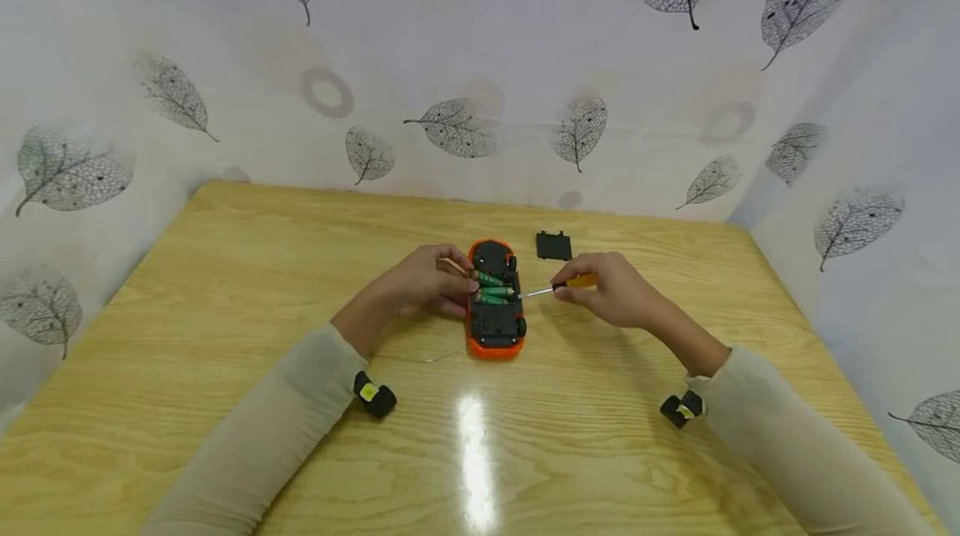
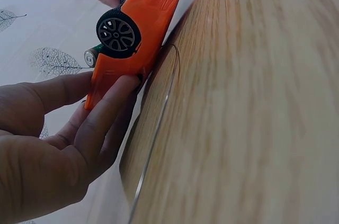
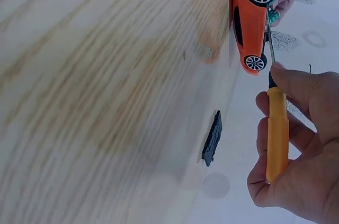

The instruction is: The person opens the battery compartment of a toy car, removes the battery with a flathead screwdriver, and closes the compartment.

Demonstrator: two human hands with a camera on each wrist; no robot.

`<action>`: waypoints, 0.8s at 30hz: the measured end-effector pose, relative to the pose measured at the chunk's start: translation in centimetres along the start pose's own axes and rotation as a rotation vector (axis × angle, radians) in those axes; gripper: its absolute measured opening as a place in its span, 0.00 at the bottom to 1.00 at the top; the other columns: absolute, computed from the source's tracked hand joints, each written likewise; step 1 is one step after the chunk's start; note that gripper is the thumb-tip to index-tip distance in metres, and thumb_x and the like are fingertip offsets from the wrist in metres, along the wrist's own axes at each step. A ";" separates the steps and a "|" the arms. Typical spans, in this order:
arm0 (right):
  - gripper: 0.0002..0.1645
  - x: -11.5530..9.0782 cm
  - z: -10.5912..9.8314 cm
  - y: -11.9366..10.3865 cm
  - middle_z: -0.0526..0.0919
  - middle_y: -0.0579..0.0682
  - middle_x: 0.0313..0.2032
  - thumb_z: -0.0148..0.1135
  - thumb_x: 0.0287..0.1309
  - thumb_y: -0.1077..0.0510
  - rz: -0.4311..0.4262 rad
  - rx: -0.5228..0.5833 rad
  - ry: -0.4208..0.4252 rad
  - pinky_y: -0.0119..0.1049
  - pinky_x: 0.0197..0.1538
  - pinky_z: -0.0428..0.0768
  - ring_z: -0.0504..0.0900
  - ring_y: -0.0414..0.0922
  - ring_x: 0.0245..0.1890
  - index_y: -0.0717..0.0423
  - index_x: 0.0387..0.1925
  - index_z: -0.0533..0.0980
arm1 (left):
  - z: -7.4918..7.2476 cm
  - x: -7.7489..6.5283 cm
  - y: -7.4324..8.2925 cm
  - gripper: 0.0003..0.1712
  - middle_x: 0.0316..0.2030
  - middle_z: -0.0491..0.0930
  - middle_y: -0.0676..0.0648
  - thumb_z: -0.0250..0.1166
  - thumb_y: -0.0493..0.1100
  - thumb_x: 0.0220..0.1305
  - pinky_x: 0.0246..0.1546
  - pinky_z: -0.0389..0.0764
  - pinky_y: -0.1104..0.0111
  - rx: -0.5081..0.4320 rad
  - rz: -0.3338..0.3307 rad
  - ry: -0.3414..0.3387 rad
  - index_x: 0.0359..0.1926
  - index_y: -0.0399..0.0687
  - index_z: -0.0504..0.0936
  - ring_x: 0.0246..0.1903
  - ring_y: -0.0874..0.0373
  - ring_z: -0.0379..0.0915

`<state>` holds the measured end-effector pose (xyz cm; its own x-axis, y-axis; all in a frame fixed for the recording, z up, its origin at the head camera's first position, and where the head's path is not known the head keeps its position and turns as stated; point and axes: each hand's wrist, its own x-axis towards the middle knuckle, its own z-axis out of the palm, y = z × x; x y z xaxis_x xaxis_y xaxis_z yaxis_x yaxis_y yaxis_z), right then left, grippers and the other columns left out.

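Note:
An orange toy car (image 1: 496, 350) lies upside down on the table, its black underside facing up. Green batteries (image 1: 495, 292) sit in its open battery compartment, and some tilt up out of it. My left hand (image 1: 431, 282) grips the car's left side; in the left wrist view its fingers lie along the orange body (image 2: 153, 1) near a wheel (image 2: 117, 33). From the right, my right hand (image 1: 611, 290) holds a screwdriver by its yellow handle (image 3: 277, 134). The metal shaft (image 1: 536, 293) points left, with its tip right at the ends of the batteries.
A black battery cover (image 1: 553, 246) lies on the table behind my right hand. A thin wire (image 2: 153, 155) sticks out from the car over the wooden table (image 1: 300, 236). Leaf-patterned cloth (image 1: 450, 36) stands behind the table and along its sides.

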<state>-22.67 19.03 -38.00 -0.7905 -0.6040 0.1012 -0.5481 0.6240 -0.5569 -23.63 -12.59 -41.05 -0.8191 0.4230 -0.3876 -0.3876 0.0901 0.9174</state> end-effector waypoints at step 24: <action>0.15 -0.7 -3.5 3.9 0.87 0.56 0.44 0.65 0.70 0.54 0.181 -0.151 0.061 0.53 0.46 0.82 0.82 0.54 0.44 0.60 0.51 0.84 | 0.1 -0.3 0.1 0.19 0.47 0.79 0.36 0.67 0.29 0.67 0.37 0.90 0.56 -0.001 0.008 -0.003 0.56 0.37 0.71 0.37 0.47 0.85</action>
<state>-25.21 23.69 -37.37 -0.8922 -0.4473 0.0632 -0.4270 0.7893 -0.4411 -23.43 -12.62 -40.81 -0.8207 0.4265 -0.3802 -0.3816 0.0860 0.9203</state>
